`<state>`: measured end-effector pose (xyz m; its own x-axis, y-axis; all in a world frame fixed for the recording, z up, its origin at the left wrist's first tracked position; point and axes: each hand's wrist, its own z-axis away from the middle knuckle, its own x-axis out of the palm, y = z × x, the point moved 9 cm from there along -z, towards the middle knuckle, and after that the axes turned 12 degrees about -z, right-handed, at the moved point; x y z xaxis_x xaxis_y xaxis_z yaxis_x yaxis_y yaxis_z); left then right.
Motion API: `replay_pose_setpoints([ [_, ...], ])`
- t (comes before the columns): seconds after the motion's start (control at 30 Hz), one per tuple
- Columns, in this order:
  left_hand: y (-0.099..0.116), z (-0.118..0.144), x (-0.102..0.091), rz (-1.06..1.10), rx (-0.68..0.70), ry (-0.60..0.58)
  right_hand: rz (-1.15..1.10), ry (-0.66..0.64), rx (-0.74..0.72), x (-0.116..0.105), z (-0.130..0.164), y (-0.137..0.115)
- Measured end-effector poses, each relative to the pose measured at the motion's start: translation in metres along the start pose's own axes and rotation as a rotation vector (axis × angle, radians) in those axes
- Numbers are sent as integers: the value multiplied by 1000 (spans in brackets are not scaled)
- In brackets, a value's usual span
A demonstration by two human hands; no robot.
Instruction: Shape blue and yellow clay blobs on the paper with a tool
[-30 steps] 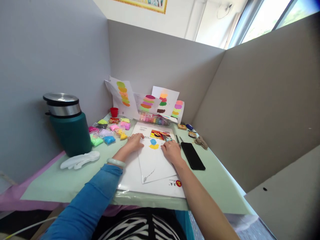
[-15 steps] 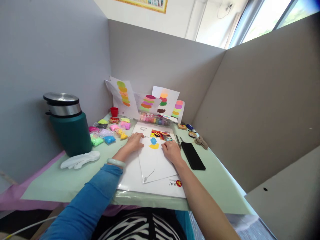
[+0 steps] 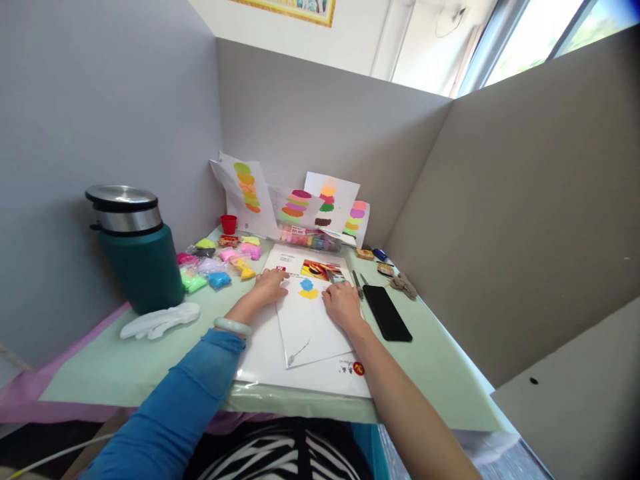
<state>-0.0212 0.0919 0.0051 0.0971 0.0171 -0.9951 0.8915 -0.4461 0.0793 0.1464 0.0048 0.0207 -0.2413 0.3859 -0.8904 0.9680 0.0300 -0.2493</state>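
Observation:
My left hand (image 3: 270,285) lies flat with fingers apart on the upper left of a white sheet (image 3: 305,327); a pale bangle sits on that wrist. My right hand (image 3: 343,303) rests on the sheet's right side, closed around a small thin tool (image 3: 330,275) whose tip points toward a blue clay patch (image 3: 307,285) above a yellow clay patch (image 3: 309,294). A colourful printed picture (image 3: 320,269) lies just beyond them. The sheet sits on a larger white pad (image 3: 260,363).
A black phone (image 3: 387,312) and thin tools (image 3: 356,283) lie right of the pad. To the left are small clay bags (image 3: 215,263), a teal flask (image 3: 137,257), a white glove (image 3: 160,320). Colour sample sheets (image 3: 295,203), a clay box (image 3: 307,238) and a red cup (image 3: 229,224) stand at the back. Partition walls enclose the table.
Both hands stay on the sheet; my right hand has shifted only slightly beside the clay patches. Nothing was picked up or let go.

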Motion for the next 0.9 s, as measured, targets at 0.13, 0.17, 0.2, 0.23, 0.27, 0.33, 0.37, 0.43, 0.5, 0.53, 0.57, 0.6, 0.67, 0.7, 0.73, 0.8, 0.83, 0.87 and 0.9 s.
replay_pose_setpoints([
  [0.13, 1, 1, 2, 2, 5, -7, -12, -3, 14, 1, -1, 2],
  [0.17, 1, 0, 2, 3, 9, -4, -16, -2, 17, 1, -1, 2],
  [0.2, 2, 0, 2, 4, 15, 1, -21, -1, 18, 0, -1, 3],
  [0.23, 2, 0, 2, 4, 22, 5, -26, 1, 19, 0, -1, 3],
  [0.27, 2, 0, 3, 4, 28, 8, -33, 6, 21, 0, -1, 4],
  [0.33, 2, 0, 3, 7, 35, 8, -57, 22, 29, -1, -2, 6],
  [0.37, 2, 0, 3, 12, 36, 7, -77, 30, 39, -1, -2, 8],
  [0.43, 2, 1, 3, 26, 37, 11, -148, 37, 74, 0, -4, 14],
  [0.5, 2, 1, 2, 36, 34, 18, -262, 38, 128, 4, -6, 23],
  [0.53, 2, 1, 1, 37, 30, 22, -331, 40, 160, 5, -6, 29],
  [0.57, 2, 1, 1, 34, 26, 27, -400, 46, 193, 7, -7, 34],
  [0.6, 2, 1, 1, 29, 23, 30, -465, 53, 223, 9, -7, 39],
  [0.67, 2, 0, 1, 17, 17, 34, -567, 76, 256, 11, -8, 46],
  [0.7, 1, -1, 2, 14, 15, 33, -604, 91, 256, 10, -9, 47],
  [0.73, 1, -1, 2, 13, 14, 31, -633, 109, 247, 9, -9, 47],
  [0.8, 1, -1, 1, 21, 12, 23, -689, 149, 214, 6, -9, 45],
  [0.83, 1, 0, 1, 28, 11, 20, -718, 167, 198, 5, -9, 44],
  [0.87, 1, 0, 1, 37, 10, 20, -749, 179, 182, 4, -9, 43],
  [0.9, 1, 0, 0, 48, 9, 22, -782, 185, 168, 3, -9, 41],
])
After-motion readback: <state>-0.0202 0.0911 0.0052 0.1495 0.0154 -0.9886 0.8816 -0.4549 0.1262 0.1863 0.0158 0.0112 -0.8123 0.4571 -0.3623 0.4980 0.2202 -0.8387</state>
